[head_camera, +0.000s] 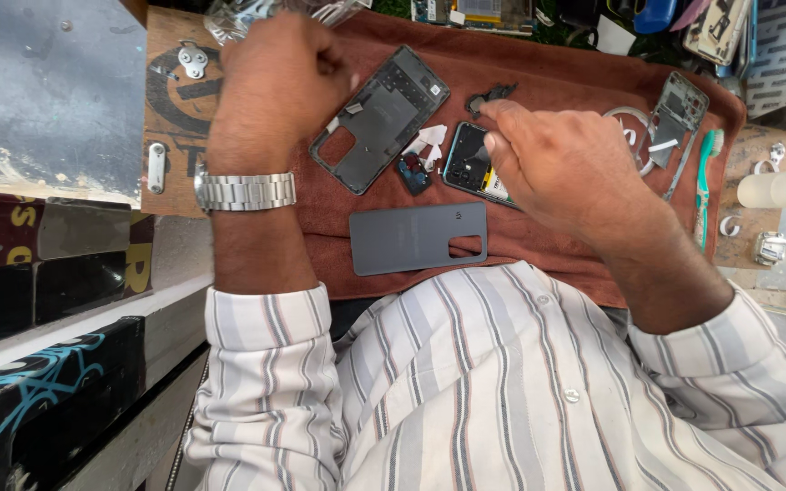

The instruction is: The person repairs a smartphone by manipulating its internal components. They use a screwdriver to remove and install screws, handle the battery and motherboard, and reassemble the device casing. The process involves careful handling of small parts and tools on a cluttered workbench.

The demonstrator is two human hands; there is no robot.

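Observation:
My left hand (275,82), with a metal watch on the wrist, is curled into a fist just left of a dark phone middle frame (379,118); nothing shows in its fingers. My right hand (557,159) pinches a small black plastic part (491,95) between thumb and forefinger. It hovers over an opened phone body (466,164) with its insides exposed. A grey back cover (418,238) lies flat nearer to me. Small white scraps (429,141) and a dark blue piece (414,173) lie between the frame and the phone body.
Everything rests on a brown cloth (539,64) over a wooden bench. Another phone frame (680,114) and a green toothbrush (707,182) lie at the right. A clear plastic bag (247,14) sits at the top, a metal sheet (38,91) at the left.

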